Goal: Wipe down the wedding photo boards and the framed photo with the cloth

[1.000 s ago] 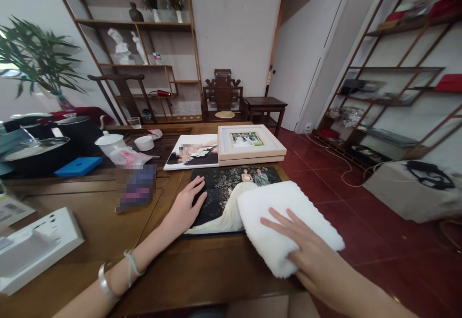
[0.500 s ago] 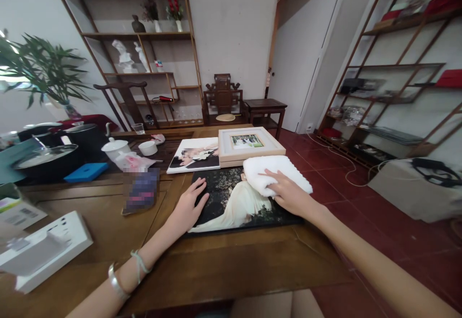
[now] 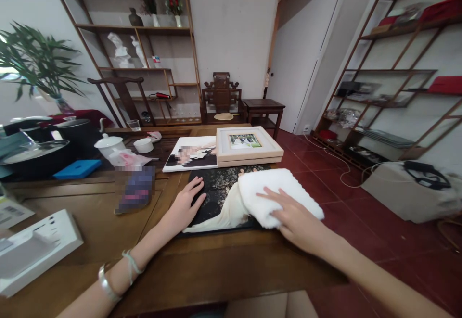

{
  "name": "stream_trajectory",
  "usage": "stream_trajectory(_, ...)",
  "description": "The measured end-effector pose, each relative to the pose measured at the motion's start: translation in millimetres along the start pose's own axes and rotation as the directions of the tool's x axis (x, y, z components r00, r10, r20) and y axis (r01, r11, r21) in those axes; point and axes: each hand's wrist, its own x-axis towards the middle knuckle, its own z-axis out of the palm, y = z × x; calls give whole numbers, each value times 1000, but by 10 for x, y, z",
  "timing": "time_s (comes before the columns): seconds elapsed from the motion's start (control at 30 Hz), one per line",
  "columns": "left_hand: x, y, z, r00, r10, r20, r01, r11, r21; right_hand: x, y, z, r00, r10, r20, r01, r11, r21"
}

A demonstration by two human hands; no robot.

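Note:
A large dark photo print (image 3: 220,197) of a figure in a white gown lies flat on the wooden table (image 3: 202,270). My left hand (image 3: 186,203) rests flat on its left edge, fingers stretched out. My right hand (image 3: 294,217) presses a folded white towel (image 3: 277,194) down onto the right part of the print, fingers spread over the cloth. Behind the print lie another unframed photo (image 3: 191,153) and a light wooden picture frame (image 3: 247,145).
On the left of the table stand a white box (image 3: 32,250), a blurred booklet (image 3: 135,188), a blue pad (image 3: 74,168), a white teapot (image 3: 108,144), a cup and dark pots. Shelves line the back and right walls; a grey bag (image 3: 407,193) lies on the red floor.
My right hand has slid the towel from the print's far right corner back toward me over the print. My left hand has stayed on the left edge.

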Motion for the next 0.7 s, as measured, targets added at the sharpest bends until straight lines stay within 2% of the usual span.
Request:
stream_trajectory(0.13,-6,11,-13,1000,-1,11,1,1000,15,417,375,9,996,20,-88,-22,1000,-15)
stream_trajectory(0.23,-11,15,-8,1000,-6,-11,6,1000,17,551,486,41,993,29,-116,-32,999,-26)
stream_trajectory(0.33,-12,9,3,999,-12,-30,12,1000,16,426,373,73,993,29,-116,-33,999,-28)
stream_trajectory(0.57,-3,-5,11,999,-14,-33,14,1000,-7,-227,-199,184,992,-59,-112,45,991,-124)
stream_trajectory(0.7,-9,-27,5,1000,2,-18,-3,1000,-25,-166,-181,137,997,-24,-67,18,996,-93)
